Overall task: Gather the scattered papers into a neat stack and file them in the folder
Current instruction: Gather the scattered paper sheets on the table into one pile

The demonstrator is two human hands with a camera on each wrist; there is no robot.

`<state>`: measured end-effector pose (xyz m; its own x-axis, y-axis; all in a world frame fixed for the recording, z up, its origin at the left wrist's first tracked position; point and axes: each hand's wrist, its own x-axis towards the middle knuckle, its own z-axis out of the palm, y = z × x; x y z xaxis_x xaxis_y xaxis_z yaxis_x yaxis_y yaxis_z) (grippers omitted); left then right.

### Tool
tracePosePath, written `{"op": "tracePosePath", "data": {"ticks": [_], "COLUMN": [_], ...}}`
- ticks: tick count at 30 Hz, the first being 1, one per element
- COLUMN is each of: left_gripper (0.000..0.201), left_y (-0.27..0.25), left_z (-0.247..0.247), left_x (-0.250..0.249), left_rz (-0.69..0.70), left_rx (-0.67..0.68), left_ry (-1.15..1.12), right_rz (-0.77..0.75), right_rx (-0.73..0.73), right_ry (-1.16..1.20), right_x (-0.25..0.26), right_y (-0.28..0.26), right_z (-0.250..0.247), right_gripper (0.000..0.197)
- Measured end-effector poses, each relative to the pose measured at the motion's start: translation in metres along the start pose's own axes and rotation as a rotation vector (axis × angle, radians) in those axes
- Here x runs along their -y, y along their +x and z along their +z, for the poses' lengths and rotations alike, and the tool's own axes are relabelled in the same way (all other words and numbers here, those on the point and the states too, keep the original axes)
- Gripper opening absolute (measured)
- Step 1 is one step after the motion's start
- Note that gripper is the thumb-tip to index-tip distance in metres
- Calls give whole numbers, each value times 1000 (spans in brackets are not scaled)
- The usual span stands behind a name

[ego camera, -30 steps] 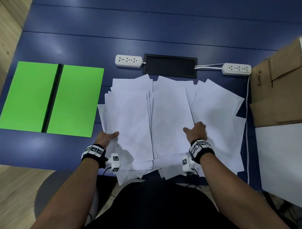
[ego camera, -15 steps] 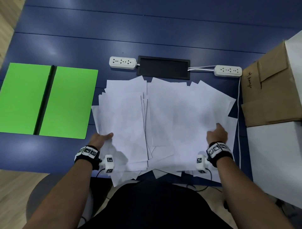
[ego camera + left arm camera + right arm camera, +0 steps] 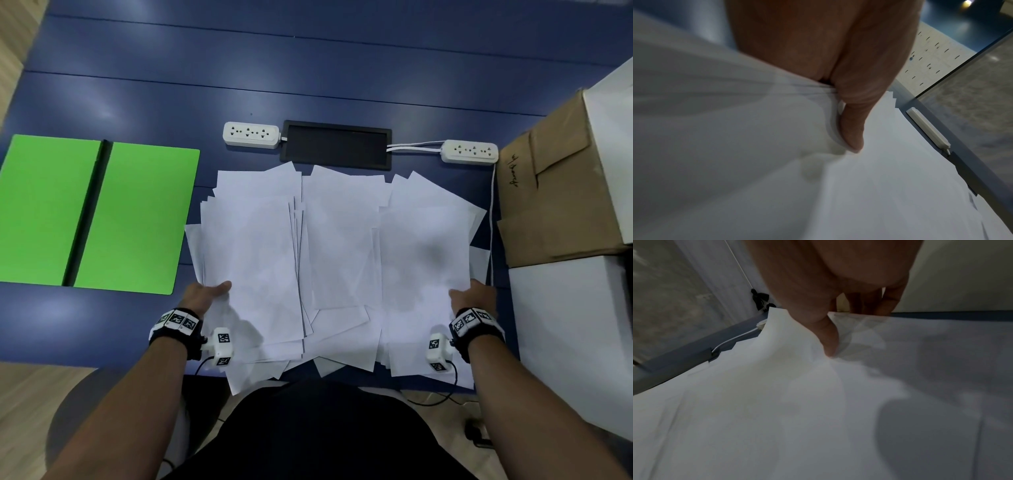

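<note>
Several white papers (image 3: 342, 246) lie fanned over the near middle of the blue table (image 3: 308, 68), some hanging past its front edge. My left hand (image 3: 210, 292) grips the pile's left edge, thumb (image 3: 851, 129) on top of the papers (image 3: 879, 194), fingers hidden beneath. At the pile's right edge my right hand (image 3: 471, 295) holds the sheets, its thumb (image 3: 828, 340) pressing the papers (image 3: 797, 418) while the fingers curl down past the edge. The green folder (image 3: 137, 219) lies open and flat at the far left.
Two white power strips (image 3: 251, 135) (image 3: 469, 151) flank a black panel (image 3: 335, 145) behind the papers. A white cable (image 3: 491, 222) runs down the right side. A cardboard box (image 3: 555, 195) and a white box (image 3: 575, 335) stand at the right.
My right hand has slid from the middle of the pile out to its right edge and taken hold there. The left hand has stayed at the left edge.
</note>
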<state>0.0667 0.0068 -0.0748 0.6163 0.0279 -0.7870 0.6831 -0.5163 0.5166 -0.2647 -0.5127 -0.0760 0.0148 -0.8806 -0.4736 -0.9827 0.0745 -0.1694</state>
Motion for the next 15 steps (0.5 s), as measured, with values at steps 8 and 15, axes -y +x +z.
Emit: {"op": "tracePosePath", "data": {"ticks": [8,15], "left_gripper": [55,34], "left_y": [-21,-25], "left_z": [4,8], "left_x": [-15,-20], "left_rz": [1,-3], "left_rx": [1,8], "left_ry": [18,0], "right_rz": [1,134], "right_rx": [-7,49], "right_ry": [208,160], "right_x": [42,78], "right_y": [-65,-53], "right_z": [-35,-32], "right_gripper": [51,56]}}
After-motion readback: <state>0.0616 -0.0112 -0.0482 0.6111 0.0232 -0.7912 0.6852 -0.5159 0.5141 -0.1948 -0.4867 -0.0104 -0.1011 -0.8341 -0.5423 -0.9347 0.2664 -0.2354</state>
